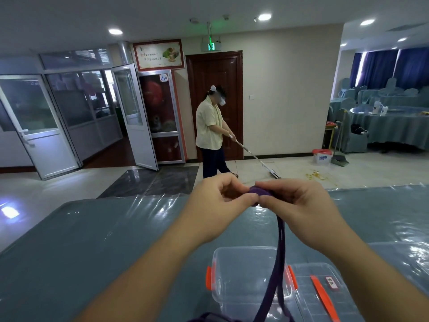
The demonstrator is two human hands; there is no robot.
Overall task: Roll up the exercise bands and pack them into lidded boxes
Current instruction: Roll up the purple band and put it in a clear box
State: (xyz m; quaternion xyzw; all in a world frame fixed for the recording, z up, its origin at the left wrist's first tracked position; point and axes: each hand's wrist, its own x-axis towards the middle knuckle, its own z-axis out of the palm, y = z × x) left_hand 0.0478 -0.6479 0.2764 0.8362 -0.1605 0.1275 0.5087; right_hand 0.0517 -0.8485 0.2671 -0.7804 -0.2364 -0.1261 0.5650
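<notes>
A purple exercise band (279, 252) hangs from a small rolled-up end held between both my hands above the table. My left hand (218, 205) pinches the roll from the left, and my right hand (299, 203) pinches it from the right, fingers curled. The loose tail drops straight down over a clear plastic box (241, 275) with orange clips, which stands open near the front edge. Its clear lid (318, 291) with an orange handle lies flat just to the right of the box. More purple band shows at the bottom edge.
The table (104, 240) wears a blue-grey cloth under glossy plastic. Beyond its far edge a person (211, 131) mops the tiled floor. Glass doors stand at the left, covered round tables and chairs at the far right.
</notes>
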